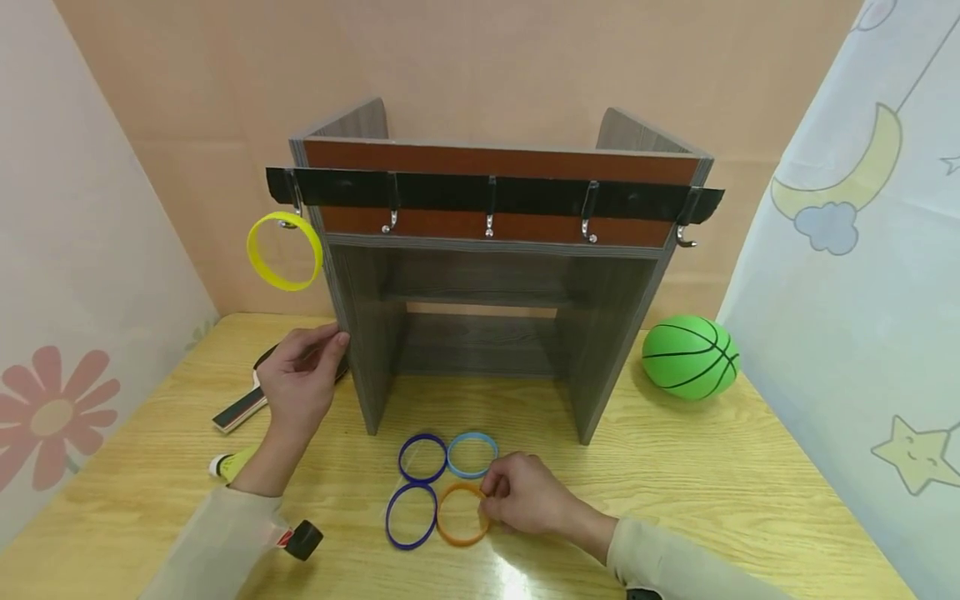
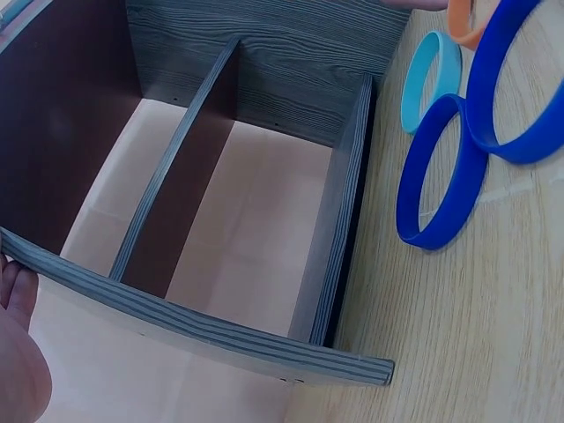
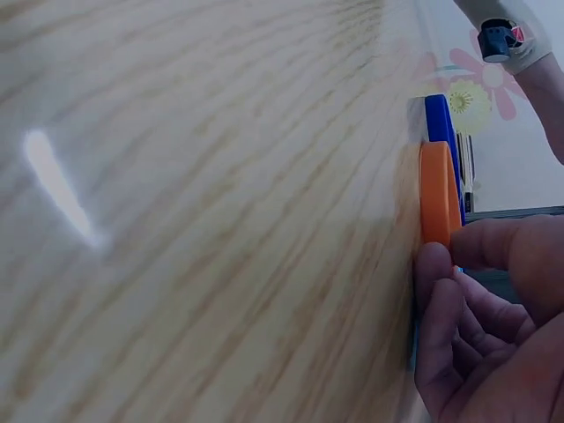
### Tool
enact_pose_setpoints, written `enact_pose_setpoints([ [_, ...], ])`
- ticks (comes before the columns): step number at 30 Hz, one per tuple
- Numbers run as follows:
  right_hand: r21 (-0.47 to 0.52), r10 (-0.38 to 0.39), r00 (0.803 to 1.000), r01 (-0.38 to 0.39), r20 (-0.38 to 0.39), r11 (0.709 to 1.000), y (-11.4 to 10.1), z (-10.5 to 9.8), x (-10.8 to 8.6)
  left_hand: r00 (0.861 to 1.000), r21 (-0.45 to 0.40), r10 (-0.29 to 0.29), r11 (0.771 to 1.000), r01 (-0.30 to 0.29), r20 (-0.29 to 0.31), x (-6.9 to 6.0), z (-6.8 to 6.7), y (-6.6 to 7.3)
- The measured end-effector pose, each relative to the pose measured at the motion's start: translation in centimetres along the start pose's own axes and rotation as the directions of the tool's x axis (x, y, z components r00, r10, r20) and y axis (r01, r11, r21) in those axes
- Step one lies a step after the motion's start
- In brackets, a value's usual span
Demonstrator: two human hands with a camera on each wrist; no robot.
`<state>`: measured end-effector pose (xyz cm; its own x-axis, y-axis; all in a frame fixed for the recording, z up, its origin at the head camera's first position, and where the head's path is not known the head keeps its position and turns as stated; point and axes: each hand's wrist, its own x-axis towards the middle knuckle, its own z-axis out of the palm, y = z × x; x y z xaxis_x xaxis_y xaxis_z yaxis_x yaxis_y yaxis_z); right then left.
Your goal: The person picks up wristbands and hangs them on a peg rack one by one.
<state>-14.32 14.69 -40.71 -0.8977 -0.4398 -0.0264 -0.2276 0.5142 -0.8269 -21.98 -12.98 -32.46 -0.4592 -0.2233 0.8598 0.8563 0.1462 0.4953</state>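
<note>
My right hand [image 1: 528,493] pinches the right edge of an orange wristband [image 1: 442,523] between thumb and fingers, low at the tabletop; the right wrist view shows the orange band [image 3: 438,194] upright on its edge. Beside it lie a light blue wristband [image 1: 472,434] and two dark blue wristbands [image 1: 412,546], [image 1: 422,437]. My left hand [image 1: 300,375] holds the left side panel of a grey wooden hook rack [image 1: 356,333], thumb at its front edge. A yellow wristband [image 1: 258,268] hangs from the leftmost hook [image 1: 287,223].
Several hooks line the rack's black strip [image 1: 442,190]. A green ball [image 1: 690,357] rests right of the rack. Behind my left arm lie a table tennis paddle [image 1: 242,410] and a yellow shuttlecock [image 1: 232,465]. Patterned cloths surround the wooden table [image 1: 720,500].
</note>
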Motion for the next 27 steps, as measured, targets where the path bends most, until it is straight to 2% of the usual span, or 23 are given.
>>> enact_pose_setpoints([
  [4,-0.003,-0.019,1.0,0.019,-0.005,1.0,0.1,-0.3,-0.1,1.0,0.006,-0.002,1.0,0.002,-0.002,-0.1,-0.1,-0.1],
  [16,0.06,-0.005,1.0,0.007,-0.022,0.998,0.5,-1.6,-1.2,1.0,-0.012,0.014,1.0,-0.014,-0.003,0.0,0.1,-0.2],
  [21,0.143,0.066,0.998,-0.066,0.004,0.987,0.8,-2.5,-1.7,1.0,-0.012,0.016,1.0,-0.016,0.0,0.1,0.2,-0.2],
  [27,0.266,0.133,0.991,-0.137,0.033,0.954,1.3,-4.1,-2.2,1.0,-0.017,0.017,1.0,-0.017,-0.005,0.0,0.1,-0.3],
])
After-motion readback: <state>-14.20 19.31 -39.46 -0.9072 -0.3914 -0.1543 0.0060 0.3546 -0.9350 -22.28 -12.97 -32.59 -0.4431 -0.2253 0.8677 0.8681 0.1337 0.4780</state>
